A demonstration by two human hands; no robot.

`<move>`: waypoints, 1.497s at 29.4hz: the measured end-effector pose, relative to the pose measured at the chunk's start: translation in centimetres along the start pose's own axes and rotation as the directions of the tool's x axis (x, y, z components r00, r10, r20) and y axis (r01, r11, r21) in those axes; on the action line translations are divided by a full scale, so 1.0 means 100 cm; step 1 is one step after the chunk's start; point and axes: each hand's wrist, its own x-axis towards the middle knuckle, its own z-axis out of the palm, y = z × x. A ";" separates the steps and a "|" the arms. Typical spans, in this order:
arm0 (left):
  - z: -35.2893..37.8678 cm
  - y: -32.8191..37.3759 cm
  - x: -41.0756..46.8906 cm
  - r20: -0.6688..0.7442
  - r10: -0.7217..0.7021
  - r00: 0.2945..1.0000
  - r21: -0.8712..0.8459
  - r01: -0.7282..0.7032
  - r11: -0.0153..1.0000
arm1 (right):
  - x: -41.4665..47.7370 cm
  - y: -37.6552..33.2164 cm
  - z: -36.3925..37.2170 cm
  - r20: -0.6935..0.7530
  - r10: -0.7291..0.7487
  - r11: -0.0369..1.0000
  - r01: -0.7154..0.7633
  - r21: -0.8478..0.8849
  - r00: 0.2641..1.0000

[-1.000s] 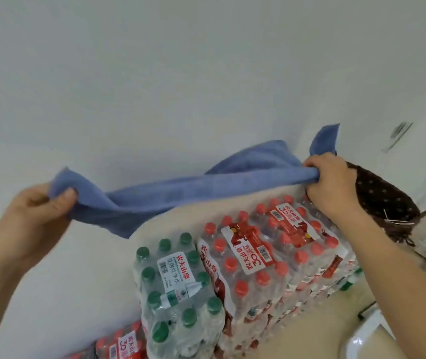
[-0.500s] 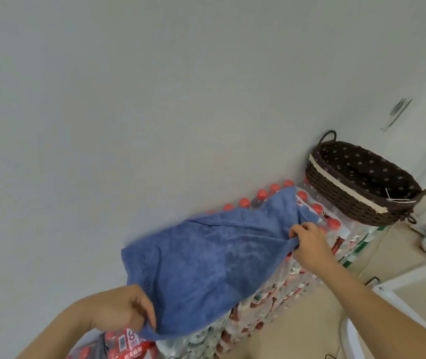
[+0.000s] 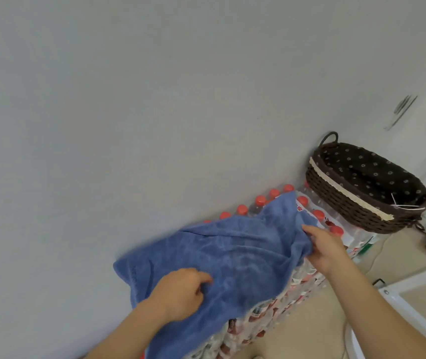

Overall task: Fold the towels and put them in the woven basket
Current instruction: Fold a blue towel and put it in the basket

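- One left hand [image 3: 181,294] is lying nearest on top of the cloth with its fingers curled down. I cannot tell whether it is pinching the fabric or only pressing it.
- One blue towel [image 3: 235,255] is spreading out under that hand and running across to the other, draped open over the shrink-wrapped bottle packs [image 3: 294,283].
- One right hand [image 3: 328,250] is gripping the towel's edge, with cloth bunching under its thumb and fingers.
- Just past the right hand's fingertips, red caps [image 3: 318,214] are poking out from under the towel. I am counting nine in sight.
- Farther beyond the right hand, one woven basket [image 3: 349,203] is sitting on the packs. It is dark brown with a pale lace band and a dotted lining, well apart from the towel.
- Behind both hands, one plain wall [image 3: 155,99] is filling the rest.
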 end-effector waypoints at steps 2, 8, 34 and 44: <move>0.001 0.011 0.017 -0.011 0.003 1.000 0.049 -0.002 0.999 | 0.006 -0.004 -0.002 0.062 0.054 0.998 -0.053 -0.021 0.997; -0.020 0.067 0.093 -0.226 0.086 0.970 -0.094 -0.109 0.990 | 0.006 -0.005 -0.020 0.171 -0.012 0.951 -0.042 0.307 0.985; -0.017 0.170 0.340 -0.457 -0.272 0.847 -0.401 0.077 0.913 | 0.079 0.010 -0.114 -0.179 0.019 0.942 0.042 0.334 0.984; -0.010 0.174 0.356 -0.439 -0.120 0.891 -0.253 0.005 0.967 | 0.113 0.029 -0.124 -0.229 0.038 0.966 0.022 0.256 0.973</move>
